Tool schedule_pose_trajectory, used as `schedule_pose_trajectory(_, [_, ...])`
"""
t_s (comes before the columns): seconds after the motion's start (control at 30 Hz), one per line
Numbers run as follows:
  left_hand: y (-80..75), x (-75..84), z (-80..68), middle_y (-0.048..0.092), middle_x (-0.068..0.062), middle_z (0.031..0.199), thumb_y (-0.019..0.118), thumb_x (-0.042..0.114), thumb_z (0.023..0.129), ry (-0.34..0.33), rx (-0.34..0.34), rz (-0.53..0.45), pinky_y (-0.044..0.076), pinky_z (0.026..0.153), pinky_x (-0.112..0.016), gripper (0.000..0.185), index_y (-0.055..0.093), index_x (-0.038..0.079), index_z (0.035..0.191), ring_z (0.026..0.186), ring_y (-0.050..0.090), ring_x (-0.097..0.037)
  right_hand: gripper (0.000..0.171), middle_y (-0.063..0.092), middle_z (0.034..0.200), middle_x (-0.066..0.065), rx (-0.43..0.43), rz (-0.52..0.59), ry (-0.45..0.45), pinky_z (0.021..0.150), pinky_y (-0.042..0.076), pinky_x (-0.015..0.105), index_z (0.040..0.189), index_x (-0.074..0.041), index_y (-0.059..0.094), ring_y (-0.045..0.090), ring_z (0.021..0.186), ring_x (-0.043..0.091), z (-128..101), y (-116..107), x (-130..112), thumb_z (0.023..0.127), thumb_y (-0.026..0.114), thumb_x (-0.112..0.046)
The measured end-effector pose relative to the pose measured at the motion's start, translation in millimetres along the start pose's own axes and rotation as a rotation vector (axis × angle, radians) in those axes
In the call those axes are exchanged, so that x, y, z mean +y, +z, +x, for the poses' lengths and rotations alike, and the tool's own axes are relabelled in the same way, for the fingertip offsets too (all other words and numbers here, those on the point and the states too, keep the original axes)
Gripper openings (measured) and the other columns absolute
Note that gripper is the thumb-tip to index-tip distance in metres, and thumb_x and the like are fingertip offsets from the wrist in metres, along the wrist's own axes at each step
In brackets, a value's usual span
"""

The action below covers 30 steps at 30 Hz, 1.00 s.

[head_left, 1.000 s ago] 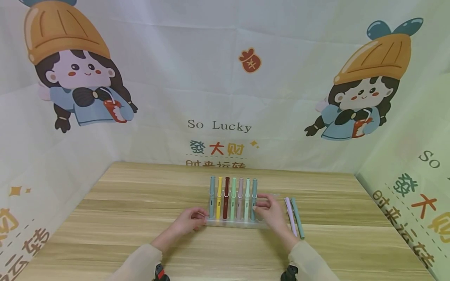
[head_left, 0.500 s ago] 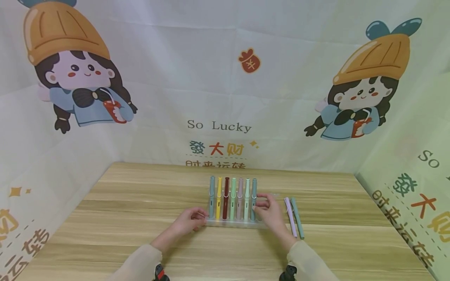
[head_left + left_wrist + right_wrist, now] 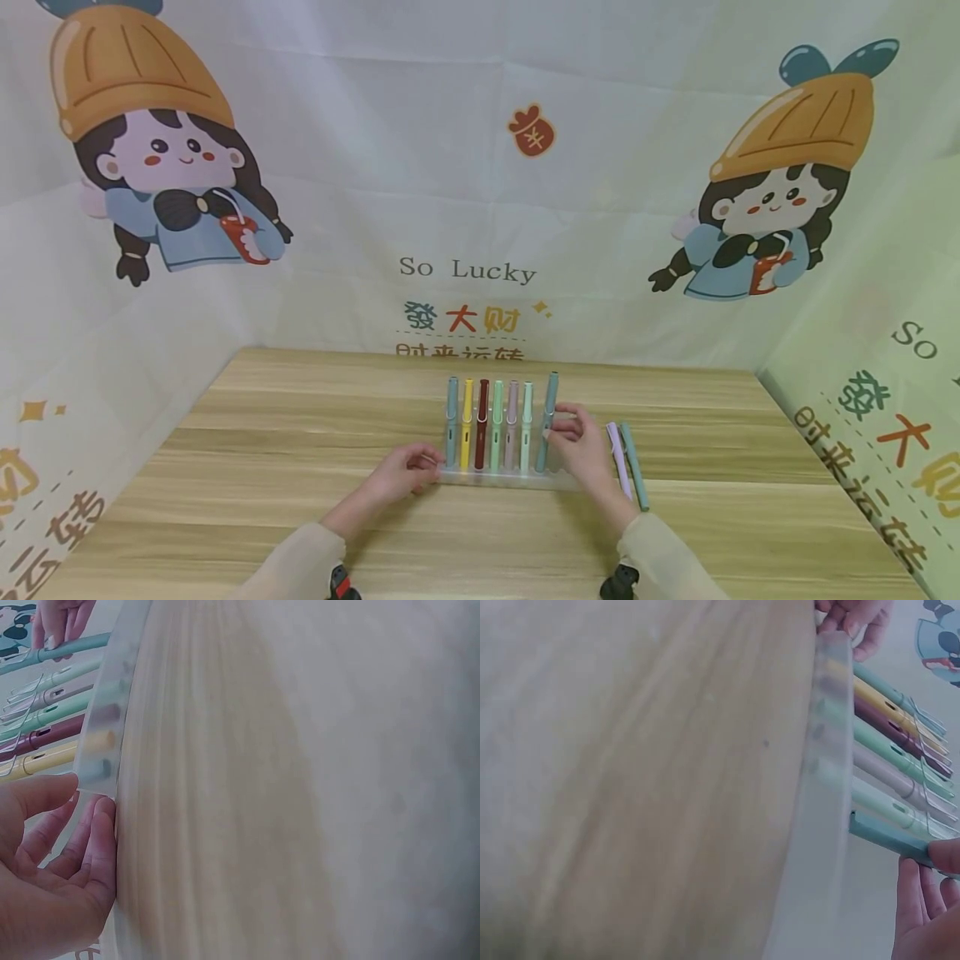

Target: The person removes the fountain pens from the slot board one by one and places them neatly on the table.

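My right hand pinches a teal pen at the right of the row. The pen leans slightly right, and in the right wrist view its lower end shows above the front ledge of a clear pen stand. At the stand's left end, my left hand holds the corner between thumb and fingers. Still upright in the stand are a blue pen, a yellow pen, a dark red pen, a mauve pen and two green ones.
On the wooden table, right of my right hand, a lilac pen and a teal-green pen lie side by side. A printed cloth hangs behind the table and along both sides.
The teal pen at the row's right end has risen and tilted right in my right hand, away from its neighbour. My left hand has stayed at the stand's corner.
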<state>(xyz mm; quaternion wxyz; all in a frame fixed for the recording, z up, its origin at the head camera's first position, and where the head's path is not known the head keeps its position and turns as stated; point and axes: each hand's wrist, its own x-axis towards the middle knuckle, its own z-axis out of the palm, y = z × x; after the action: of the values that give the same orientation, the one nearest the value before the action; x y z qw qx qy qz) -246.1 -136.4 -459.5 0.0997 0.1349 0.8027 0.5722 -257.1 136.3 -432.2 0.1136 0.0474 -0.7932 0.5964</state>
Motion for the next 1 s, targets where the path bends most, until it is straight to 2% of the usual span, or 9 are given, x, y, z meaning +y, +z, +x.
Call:
schedule_pose_trajectory(0.3, [-0.1, -1.6, 0.4, 0.059, -0.011, 0.087, 0.057, -0.001, 0.084, 0.008, -0.008, -0.004, 0.049, 0.063, -0.031, 0.019, 0.055, -0.01, 0.101, 0.077, 0.055, -0.018, 0.038, 0.065, 0.094, 0.016, 0.021, -0.058, 0.038, 0.076, 0.05, 0.036, 0.117, -0.002, 0.053, 0.062, 0.087, 0.027, 3, -17, -5, 0.08, 0.065, 0.0])
schedule_pose_trajectory(0.63, [0.6, -2.5, 0.8, 0.059, -0.008, 0.085, 0.058, -0.001, 0.084, 0.003, 0.0, -0.004, 0.049, 0.064, -0.032, 0.019, 0.056, -0.009, 0.101, 0.076, 0.055, -0.017, 0.04, 0.061, 0.1, 0.021, 0.026, -0.019, 0.082, 0.071, 0.047, 0.019, 0.12, 0.0, 0.048, 0.059, 0.088, 0.023, 5, -41, -2, 0.082, 0.062, 0.002])
schedule_pose_trajectory(1.0, [0.3, -2.2, 0.9, 0.059, -0.009, 0.085, 0.058, -0.001, 0.085, -0.006, 0.004, -0.01, 0.049, 0.064, -0.032, 0.018, 0.056, -0.009, 0.101, 0.076, 0.054, -0.017, 0.043, 0.059, 0.104, 0.02, 0.019, -0.081, 0.105, 0.07, 0.045, 0.016, 0.123, 0.0, 0.045, 0.058, 0.089, 0.019, 2, -68, 7, 0.084, 0.062, -0.002])
